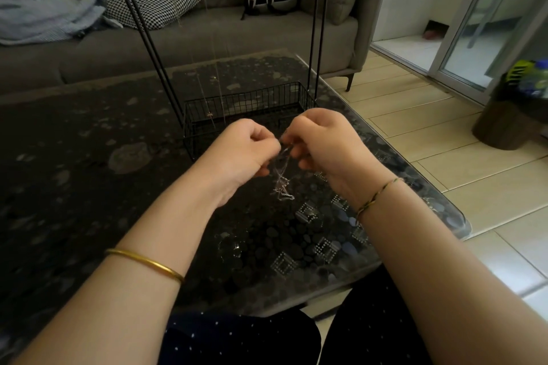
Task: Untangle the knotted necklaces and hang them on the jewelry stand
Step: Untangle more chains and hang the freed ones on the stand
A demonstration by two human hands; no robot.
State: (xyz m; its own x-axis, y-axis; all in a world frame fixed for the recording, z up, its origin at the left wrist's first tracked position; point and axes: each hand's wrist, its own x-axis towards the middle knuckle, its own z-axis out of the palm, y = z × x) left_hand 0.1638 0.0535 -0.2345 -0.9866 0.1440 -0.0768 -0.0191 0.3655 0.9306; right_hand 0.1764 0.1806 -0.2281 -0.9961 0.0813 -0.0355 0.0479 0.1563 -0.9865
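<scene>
So, a tangled necklace (281,184) is pinched from both sides. The left hand (243,148) and right hand (320,145) are each curled tight on the top of the chain, with the fingertips nearly met. The rest of the knot is left dangling just below them over the table (89,157); whether the lowest loop is touching the glass can't be told. The jewelry stand (246,109) is parked just behind the hands, its wire basket rim close to the knuckles and its rods cut off by the top of the view. A thin chain (209,83) is hung from it, up and left of the left hand. The tabletop is spread wide past the left hand. Past the right hand the table edge (439,201) is met soon, then tiled floor (474,172).
</scene>
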